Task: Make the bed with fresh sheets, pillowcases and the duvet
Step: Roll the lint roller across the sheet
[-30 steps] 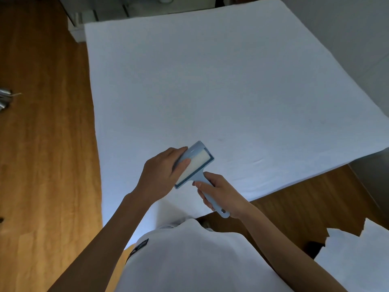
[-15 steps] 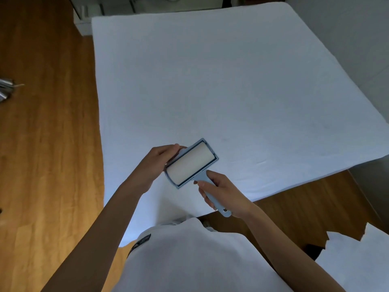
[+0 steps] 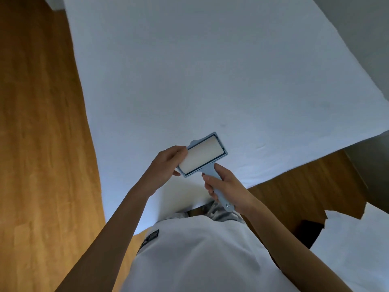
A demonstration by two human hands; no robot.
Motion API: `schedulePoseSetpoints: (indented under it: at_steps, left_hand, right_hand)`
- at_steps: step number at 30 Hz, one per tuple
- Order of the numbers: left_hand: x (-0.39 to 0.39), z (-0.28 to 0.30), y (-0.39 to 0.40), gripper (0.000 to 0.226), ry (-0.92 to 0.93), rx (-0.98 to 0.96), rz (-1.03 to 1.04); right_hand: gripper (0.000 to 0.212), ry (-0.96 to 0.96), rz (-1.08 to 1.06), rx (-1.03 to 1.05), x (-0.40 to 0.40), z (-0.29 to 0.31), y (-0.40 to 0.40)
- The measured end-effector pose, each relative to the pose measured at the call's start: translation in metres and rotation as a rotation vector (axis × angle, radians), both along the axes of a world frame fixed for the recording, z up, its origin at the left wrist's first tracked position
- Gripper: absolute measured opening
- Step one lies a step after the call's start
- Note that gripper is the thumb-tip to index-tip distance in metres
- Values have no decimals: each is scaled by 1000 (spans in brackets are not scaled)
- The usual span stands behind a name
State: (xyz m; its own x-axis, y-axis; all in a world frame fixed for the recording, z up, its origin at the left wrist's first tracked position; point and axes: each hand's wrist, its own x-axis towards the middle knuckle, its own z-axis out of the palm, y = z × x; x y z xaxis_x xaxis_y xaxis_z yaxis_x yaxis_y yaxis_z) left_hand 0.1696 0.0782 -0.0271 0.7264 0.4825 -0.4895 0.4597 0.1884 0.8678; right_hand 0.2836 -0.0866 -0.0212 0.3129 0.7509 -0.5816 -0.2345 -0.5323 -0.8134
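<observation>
My right hand (image 3: 226, 187) grips the handle of the light, stiff pale-blue plastic lint roller (image 3: 203, 158) while my left hand (image 3: 166, 167) pinches its tacky head's end, above the smooth white sheet (image 3: 189, 76) covering the bed.

A wooden floor (image 3: 42, 144) surrounds the bed, with grey wall (image 3: 357, 39) at right.
</observation>
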Motion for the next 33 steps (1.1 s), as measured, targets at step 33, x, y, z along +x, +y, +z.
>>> schedulePoseSetpoints:
  at_steps: [33]
  left_hand:
    - [136,-448,-24,34,410,739,468]
  right_hand:
    - [24,-846,315,-203,235,-429,42]
